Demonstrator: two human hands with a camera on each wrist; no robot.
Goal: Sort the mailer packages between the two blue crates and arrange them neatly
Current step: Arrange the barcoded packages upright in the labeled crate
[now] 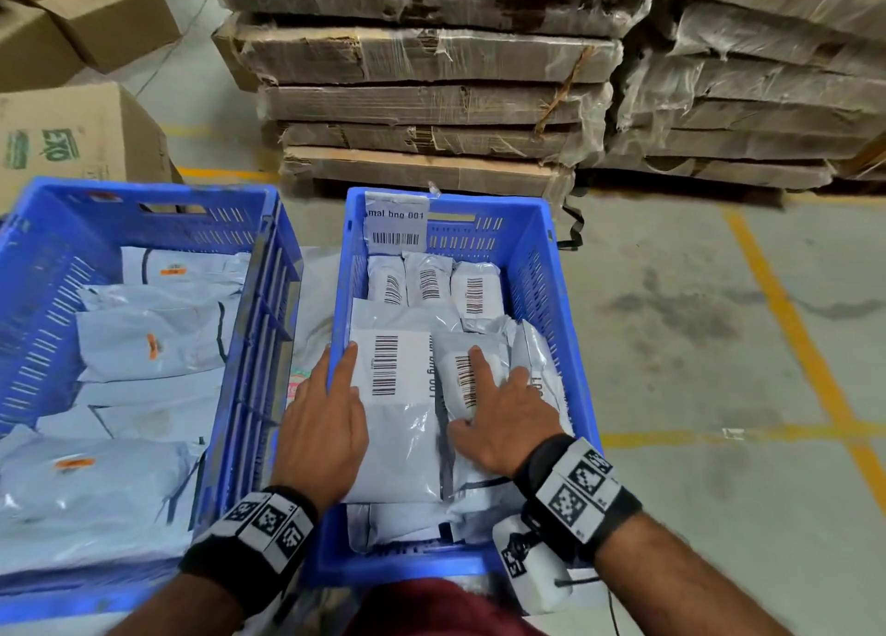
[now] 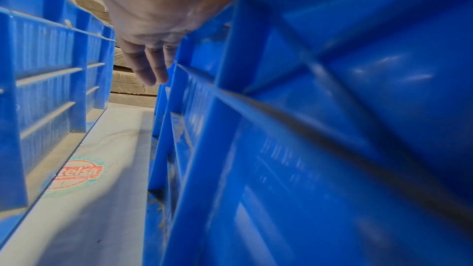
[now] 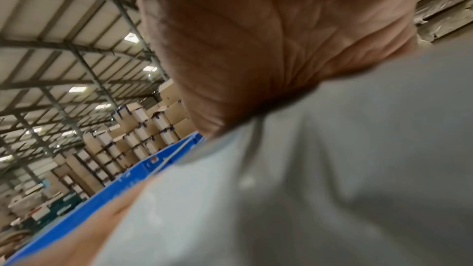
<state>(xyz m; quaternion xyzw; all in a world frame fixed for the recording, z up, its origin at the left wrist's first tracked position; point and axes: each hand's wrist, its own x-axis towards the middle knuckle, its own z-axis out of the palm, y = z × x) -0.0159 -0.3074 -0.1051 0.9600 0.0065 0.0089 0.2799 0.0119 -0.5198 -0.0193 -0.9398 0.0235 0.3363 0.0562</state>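
Right blue crate (image 1: 551, 300) taken as landmark. Progress, as I judge it: well along. Against the crate's far wall, three small rolled mailers (image 1: 434, 283) stand side by side, barcodes up, below a tag reading "mal bng 001" (image 1: 395, 223). Nearer me from that row lie a flat grey mailer with a large barcode label (image 1: 390, 372) and, to its right, a smaller bundled mailer (image 1: 462, 376). More grey mailers fill the near end, some crumpled and overlapping. That end still looks untidy.

Left of the landmark, the second blue crate (image 1: 144, 194) holds larger grey mailers with orange stickers (image 1: 153, 345), loosely layered and not squared up. A strip of grey surface with a red and green logo (image 2: 76, 175) shows between the two crates. So the sorting looks mostly done; I read what remains as neatening in both crates.

Hand pose: left hand (image 1: 321, 424) lies over the landmark's left wall, index finger extended onto the labelled flat mailer's left edge; the left wrist view shows the other fingers (image 2: 148, 68) hanging straight outside that wall. Not grasping. Right hand (image 1: 503, 410) sits flat inside the crate, palm down, index finger along the bundled mailer, thumb spread toward the flat one. It presses, nothing pinched; the right wrist view shows only the palm against grey plastic.

Beyond the landmark: wrapped stacks of flattened cardboard (image 1: 422, 108) on the floor.
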